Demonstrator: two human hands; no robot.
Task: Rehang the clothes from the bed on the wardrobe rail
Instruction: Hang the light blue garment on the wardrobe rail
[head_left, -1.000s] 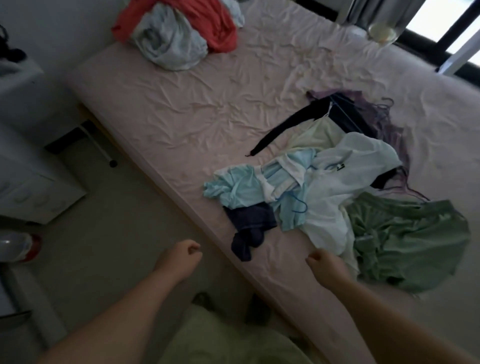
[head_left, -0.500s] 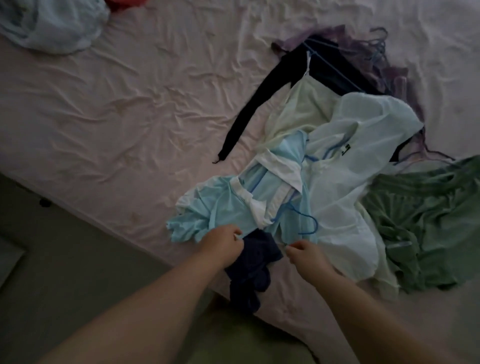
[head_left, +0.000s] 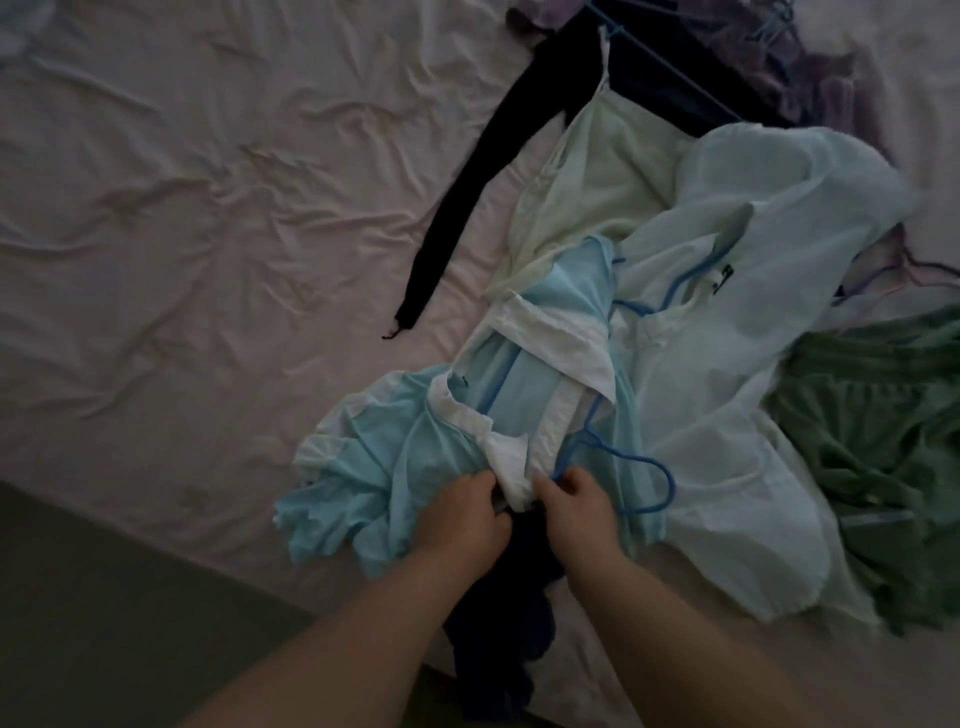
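Garment in hand: the light blue top (head_left: 415, 457) with white trim lies crumpled at the near edge of the bed (head_left: 182, 208), the closest piece of the pile to the person.
Hanger: a blue hanger (head_left: 613, 457) is threaded inside that top; its hook curls out on the right, just beside the right hand, and its bar runs up and away through the neck opening.
Long axis: the top and its hanger stretch away from the person, slanting a little right toward the middle of the bed.
Left hand (head_left: 462, 512): its grip is curled onto the white collar fabric of the top, on the left side of the opening.
Right hand (head_left: 576, 501): its grip is closed at the hanger's neck and the cloth there; whether it holds wire or only fabric I cannot tell in this dim light.
Nearer hand: the right one sits nearest the hook, so lifting by the hook looks like its job, in my judgement.
Neighbours: a pale white jacket (head_left: 727, 364) overlaps the top's right side and a dark navy garment (head_left: 498, 623) hangs off the bed edge under the wrists; either may drag along.
Rail: the wardrobe is out of sight.
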